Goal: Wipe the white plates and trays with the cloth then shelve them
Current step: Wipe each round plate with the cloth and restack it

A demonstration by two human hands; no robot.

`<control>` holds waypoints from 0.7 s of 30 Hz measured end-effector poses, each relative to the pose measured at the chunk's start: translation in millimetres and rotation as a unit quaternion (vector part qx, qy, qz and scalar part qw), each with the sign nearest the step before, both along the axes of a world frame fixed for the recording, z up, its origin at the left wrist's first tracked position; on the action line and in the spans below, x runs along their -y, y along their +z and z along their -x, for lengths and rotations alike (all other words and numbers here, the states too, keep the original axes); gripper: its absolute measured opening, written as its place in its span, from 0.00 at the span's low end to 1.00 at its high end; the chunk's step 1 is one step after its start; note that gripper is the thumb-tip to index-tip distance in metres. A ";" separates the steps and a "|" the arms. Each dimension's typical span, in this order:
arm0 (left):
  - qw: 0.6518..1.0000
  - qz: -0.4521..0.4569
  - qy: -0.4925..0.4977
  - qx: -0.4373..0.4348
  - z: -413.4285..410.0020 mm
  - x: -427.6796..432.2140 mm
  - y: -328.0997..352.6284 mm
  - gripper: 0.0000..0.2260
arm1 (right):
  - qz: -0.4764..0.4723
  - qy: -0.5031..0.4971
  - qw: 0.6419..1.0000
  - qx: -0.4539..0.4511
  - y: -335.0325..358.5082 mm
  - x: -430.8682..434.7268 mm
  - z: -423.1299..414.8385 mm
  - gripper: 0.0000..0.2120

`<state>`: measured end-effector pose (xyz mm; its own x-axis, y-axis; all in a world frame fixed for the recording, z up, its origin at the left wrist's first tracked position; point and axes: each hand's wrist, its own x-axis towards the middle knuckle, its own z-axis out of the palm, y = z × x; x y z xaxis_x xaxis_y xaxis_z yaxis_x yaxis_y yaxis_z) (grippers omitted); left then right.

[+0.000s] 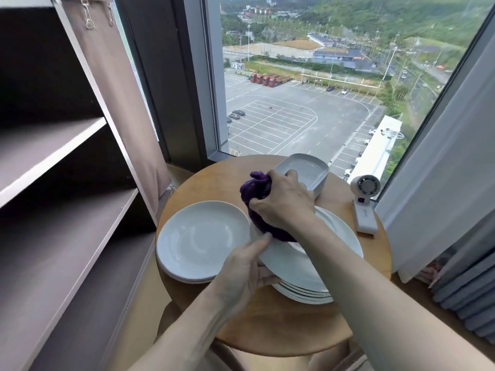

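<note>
My right hand (284, 203) grips a bunched purple cloth (255, 199) and presses it onto the top white plate (289, 263) of a stack at the table's right. My left hand (243, 269) pinches that top plate's near-left rim, tilting it up off the stack (308, 294). A second stack of white plates (198, 242) lies at the table's left. Behind my right hand stands a stack of white rectangular trays (308, 167). The grey shelf unit (53, 162) on the left has bare boards.
The round wooden table (267, 325) stands by a floor-length window. A small white fan (364, 204) sits at its right edge. White and grey curtains (455, 183) hang on the right, a brown curtain (126, 103) beside the shelf.
</note>
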<state>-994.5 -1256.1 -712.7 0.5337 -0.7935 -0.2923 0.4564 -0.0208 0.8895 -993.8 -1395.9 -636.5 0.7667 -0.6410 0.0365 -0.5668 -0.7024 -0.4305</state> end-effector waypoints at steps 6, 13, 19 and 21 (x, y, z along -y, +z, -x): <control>0.999 -0.011 0.030 0.012 3.8 2.8 -7.1 0.22 | -0.066 -0.069 0.995 0.020 -4.7 43.5 1.5 0.23; 0.999 0.009 0.026 0.018 2.5 1.4 -8.0 0.17 | -0.147 -0.128 0.978 0.075 -16.0 90.2 36.6 0.21; 0.999 0.020 0.021 0.014 1.9 2.1 -6.5 0.12 | -0.176 -0.135 0.966 0.131 -33.3 95.6 78.5 0.21; 0.999 0.021 0.024 0.012 1.9 2.3 -6.7 0.12 | -0.167 -0.140 0.967 0.134 -36.7 93.3 88.6 0.23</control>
<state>-996.4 -1258.5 -719.4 0.5780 -0.7779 -0.2467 0.4353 0.0382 0.8995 -1082.4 -1489.2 -673.3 0.5525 -0.8327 -0.0361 -0.5521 -0.3331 -0.7644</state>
